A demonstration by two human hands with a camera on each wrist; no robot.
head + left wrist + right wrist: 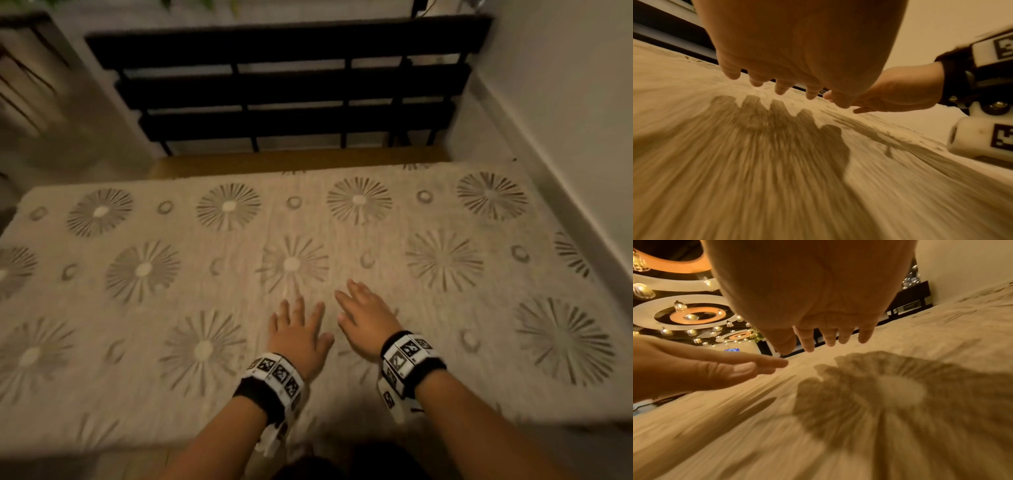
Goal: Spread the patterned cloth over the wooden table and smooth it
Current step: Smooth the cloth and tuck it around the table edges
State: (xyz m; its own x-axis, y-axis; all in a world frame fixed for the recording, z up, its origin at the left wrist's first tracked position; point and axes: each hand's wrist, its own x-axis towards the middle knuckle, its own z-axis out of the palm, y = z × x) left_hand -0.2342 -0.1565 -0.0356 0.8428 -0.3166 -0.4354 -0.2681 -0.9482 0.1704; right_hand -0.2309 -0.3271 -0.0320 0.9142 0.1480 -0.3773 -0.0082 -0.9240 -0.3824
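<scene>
Patterned beige cloth with grey starburst motifs lying spread over wooden table, only bare strip showing beyond fingertips. Left hand and right hand hovering just above cloth, side by side, fingers spread, gripping nothing. Risk: uneven dragging bunching fabric or sliding it off near edge. Black slatted bench standing past far edge; white wall crowding right-hand side.

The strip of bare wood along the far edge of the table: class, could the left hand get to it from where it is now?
Probably yes. The left hand is open above the patterned cloth, holding nothing, and only flat cloth lies between it and the bare wood strip. It would take a long stretch forward.
</scene>
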